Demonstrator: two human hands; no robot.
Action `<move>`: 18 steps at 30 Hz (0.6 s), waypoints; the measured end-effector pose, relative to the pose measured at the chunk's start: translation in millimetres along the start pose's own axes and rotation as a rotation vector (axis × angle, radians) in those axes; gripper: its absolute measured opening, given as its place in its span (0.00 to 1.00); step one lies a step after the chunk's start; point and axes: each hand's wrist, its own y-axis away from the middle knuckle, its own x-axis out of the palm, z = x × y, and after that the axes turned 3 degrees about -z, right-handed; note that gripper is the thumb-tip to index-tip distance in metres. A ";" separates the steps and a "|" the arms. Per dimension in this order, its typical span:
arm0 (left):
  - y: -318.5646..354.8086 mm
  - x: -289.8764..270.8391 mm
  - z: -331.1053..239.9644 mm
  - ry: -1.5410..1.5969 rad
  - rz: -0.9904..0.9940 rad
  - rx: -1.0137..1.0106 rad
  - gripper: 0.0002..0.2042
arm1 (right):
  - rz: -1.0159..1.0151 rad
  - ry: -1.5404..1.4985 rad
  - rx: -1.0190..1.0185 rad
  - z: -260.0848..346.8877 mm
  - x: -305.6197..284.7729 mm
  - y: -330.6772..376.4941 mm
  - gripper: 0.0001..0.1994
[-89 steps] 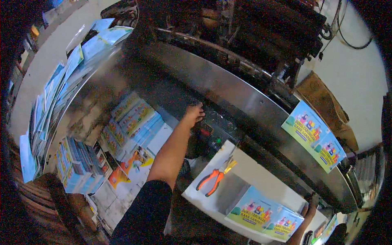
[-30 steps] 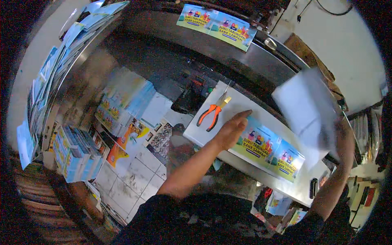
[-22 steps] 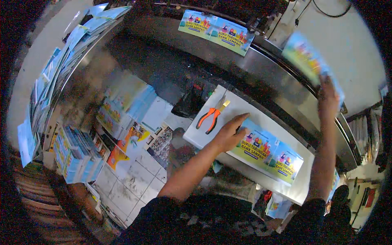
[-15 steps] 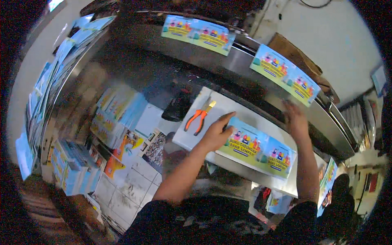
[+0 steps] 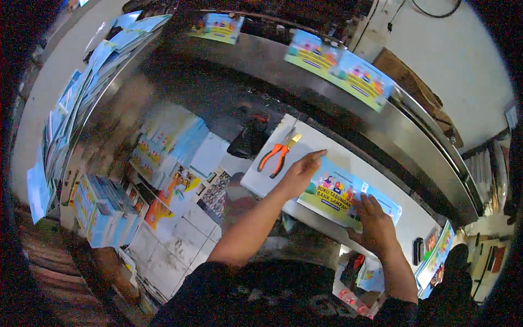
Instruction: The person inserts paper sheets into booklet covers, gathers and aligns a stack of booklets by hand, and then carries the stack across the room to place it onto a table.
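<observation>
One rectangular sheet of printed paper (image 5: 336, 193) lies flat on the smooth white table (image 5: 260, 181), beside metal pliers with orange-and-black handles (image 5: 277, 158). The left hand (image 5: 301, 175), fingers extended, touches the sheet's left end; the right hand (image 5: 377, 223), wide and flat, covers part of its right half. Half a second ago the right hand was beside the shiny metal panel (image 5: 403, 131).

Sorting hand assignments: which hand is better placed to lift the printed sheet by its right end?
Right, likely: the right hand is over the right half of the printed sheet; the left hand is at its left end, nearer the pliers.
</observation>
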 end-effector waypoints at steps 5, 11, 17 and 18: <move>2.4 -4.5 -4.5 -0.123 -0.008 0.137 0.23 | -0.018 -0.095 -0.004 -8.8 -15.7 -7.3 0.31; 1.9 -4.5 -13.4 -0.100 0.016 0.053 0.31 | 0.025 -0.217 0.254 -75.4 -67.5 -21.8 0.14; 3.5 -5.1 -7.6 -0.263 -0.008 0.031 0.31 | -0.843 -0.002 0.318 -171.7 -143.9 -73.3 0.19; 1.9 -2.7 -6.1 -0.256 0.001 0.036 0.31 | -0.962 0.105 0.266 -176.5 -149.9 -87.1 0.21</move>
